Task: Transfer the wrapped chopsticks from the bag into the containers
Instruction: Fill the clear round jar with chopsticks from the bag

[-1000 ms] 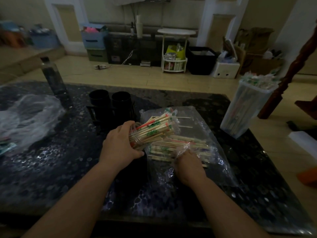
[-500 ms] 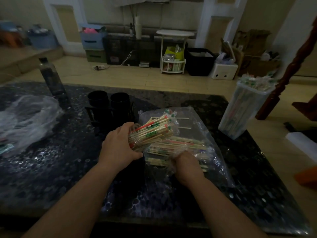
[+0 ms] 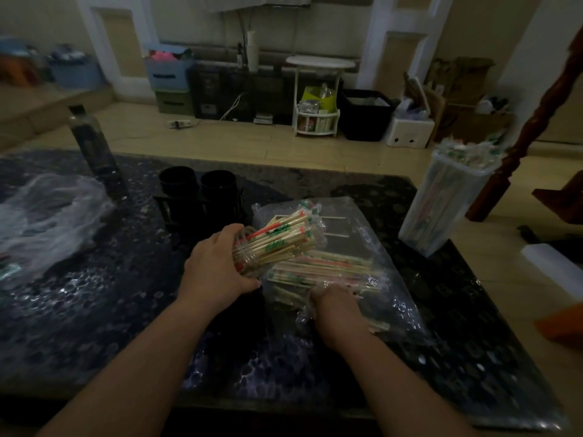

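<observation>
My left hand (image 3: 217, 272) grips a thick bundle of wrapped chopsticks (image 3: 277, 241), held tilted above the dark table. A clear plastic bag (image 3: 372, 247) lies flat in front of me with more wrapped chopsticks (image 3: 325, 266) inside. My right hand (image 3: 334, 307) reaches into the bag's near opening, its fingers curled around plastic and chopsticks; which of these it grips is hidden. Two black round containers (image 3: 198, 187) stand in a black rack just behind my left hand. A tall clear container (image 3: 448, 203), full of wrapped chopsticks, stands at the table's right edge.
A dark bottle (image 3: 91, 140) stands at the back left of the table (image 3: 94, 310). A crumpled clear plastic bag (image 3: 47, 216) lies at the left. A reddish wooden post (image 3: 536, 121) rises right beside the tall container. Beyond the table is tiled floor with shelves and bins.
My right hand has pushed a little farther into the bag. My left hand keeps its bundle in nearly the same place.
</observation>
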`<control>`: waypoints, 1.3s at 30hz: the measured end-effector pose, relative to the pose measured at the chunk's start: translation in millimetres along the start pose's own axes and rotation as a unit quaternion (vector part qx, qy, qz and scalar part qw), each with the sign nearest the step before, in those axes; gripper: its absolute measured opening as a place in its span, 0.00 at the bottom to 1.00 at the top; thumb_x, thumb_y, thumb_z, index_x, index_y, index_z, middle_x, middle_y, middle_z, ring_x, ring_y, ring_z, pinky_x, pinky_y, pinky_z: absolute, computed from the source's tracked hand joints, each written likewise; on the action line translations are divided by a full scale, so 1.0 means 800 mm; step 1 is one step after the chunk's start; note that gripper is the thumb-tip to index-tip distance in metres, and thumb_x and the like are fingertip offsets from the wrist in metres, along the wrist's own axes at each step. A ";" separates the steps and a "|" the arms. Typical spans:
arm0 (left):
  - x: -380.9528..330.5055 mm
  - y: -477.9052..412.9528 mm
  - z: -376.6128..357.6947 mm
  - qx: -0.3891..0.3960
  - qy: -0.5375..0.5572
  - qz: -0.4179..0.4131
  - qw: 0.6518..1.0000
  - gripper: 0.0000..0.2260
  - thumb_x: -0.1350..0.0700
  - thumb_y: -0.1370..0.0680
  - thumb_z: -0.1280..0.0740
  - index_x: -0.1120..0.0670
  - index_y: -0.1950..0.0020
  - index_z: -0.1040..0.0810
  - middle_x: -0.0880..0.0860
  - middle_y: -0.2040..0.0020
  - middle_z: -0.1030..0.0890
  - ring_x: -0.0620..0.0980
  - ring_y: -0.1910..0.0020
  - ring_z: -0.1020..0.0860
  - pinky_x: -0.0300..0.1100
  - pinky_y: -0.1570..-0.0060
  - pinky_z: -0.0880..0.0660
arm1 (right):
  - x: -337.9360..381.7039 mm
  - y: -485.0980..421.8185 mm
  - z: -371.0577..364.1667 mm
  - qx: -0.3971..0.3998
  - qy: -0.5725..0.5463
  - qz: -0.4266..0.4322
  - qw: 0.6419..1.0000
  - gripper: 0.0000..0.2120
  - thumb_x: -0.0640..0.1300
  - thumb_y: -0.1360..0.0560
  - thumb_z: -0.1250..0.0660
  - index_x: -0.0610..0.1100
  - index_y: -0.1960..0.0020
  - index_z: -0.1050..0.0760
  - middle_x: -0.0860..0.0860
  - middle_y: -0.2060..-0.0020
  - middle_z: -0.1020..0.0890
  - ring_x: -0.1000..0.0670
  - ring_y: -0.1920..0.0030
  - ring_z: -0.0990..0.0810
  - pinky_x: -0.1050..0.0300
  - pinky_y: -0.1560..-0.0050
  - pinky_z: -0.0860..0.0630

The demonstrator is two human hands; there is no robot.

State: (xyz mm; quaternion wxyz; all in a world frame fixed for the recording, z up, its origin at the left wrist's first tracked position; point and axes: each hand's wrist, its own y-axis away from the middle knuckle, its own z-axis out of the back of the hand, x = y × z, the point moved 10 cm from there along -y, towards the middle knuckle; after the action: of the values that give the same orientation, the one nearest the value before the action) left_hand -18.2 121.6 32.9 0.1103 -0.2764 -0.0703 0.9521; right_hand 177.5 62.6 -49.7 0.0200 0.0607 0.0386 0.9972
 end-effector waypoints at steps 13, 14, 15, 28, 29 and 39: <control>0.001 -0.001 0.002 -0.008 -0.005 0.003 1.000 0.44 0.45 0.42 0.18 0.43 0.31 0.36 0.50 0.38 0.25 0.55 0.39 0.28 0.56 0.42 0.27 | -0.022 0.008 0.023 0.054 -0.075 -0.060 0.994 0.15 0.47 0.22 0.39 0.47 0.37 0.27 0.43 0.39 0.23 0.41 0.41 0.23 0.49 0.41 0.25; 0.001 -0.001 0.002 -0.009 -0.003 0.003 1.000 0.44 0.44 0.42 0.18 0.43 0.31 0.36 0.50 0.38 0.25 0.55 0.40 0.27 0.56 0.42 0.27 | -0.021 0.008 0.023 0.069 -0.073 -0.057 0.993 0.17 0.51 0.23 0.37 0.47 0.37 0.27 0.43 0.38 0.23 0.41 0.40 0.23 0.49 0.40 0.25; 0.002 0.000 0.002 -0.009 -0.003 0.003 1.000 0.45 0.44 0.43 0.18 0.44 0.31 0.36 0.50 0.38 0.25 0.55 0.40 0.27 0.56 0.42 0.27 | -0.020 0.009 0.023 0.088 -0.070 -0.050 0.992 0.20 0.55 0.24 0.36 0.47 0.36 0.26 0.44 0.38 0.23 0.42 0.40 0.23 0.49 0.39 0.25; 0.005 -0.002 -0.001 -0.020 0.004 -0.009 1.000 0.43 0.41 0.45 0.21 0.40 0.34 0.35 0.49 0.41 0.23 0.54 0.44 0.24 0.55 0.46 0.24 | 0.006 0.032 0.131 0.044 0.061 0.013 0.997 0.21 0.64 0.32 0.28 0.49 0.50 0.21 0.49 0.52 0.19 0.46 0.51 0.21 0.56 0.57 0.32; 0.005 -0.002 -0.001 -0.021 0.004 -0.010 1.000 0.42 0.42 0.45 0.21 0.40 0.35 0.35 0.49 0.42 0.23 0.54 0.44 0.24 0.56 0.46 0.24 | 0.010 0.035 0.140 0.040 0.056 0.017 0.997 0.20 0.64 0.31 0.29 0.49 0.50 0.21 0.49 0.54 0.20 0.47 0.53 0.23 0.56 0.58 0.33; 0.011 -0.004 -0.006 -0.007 0.013 0.005 1.000 0.45 0.45 0.45 0.17 0.41 0.32 0.35 0.50 0.40 0.23 0.55 0.43 0.24 0.55 0.44 0.24 | 0.036 0.056 0.226 -0.242 0.006 0.017 0.970 0.13 0.60 0.23 0.43 0.52 0.58 0.30 0.55 0.66 0.30 0.50 0.65 0.32 0.55 0.66 0.39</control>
State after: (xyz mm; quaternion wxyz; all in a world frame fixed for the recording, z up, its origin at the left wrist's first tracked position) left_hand -22.2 127.0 25.2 0.1049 -0.2902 -0.0741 0.9483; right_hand 169.7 32.6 136.0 0.0167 0.0490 -0.2046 0.9775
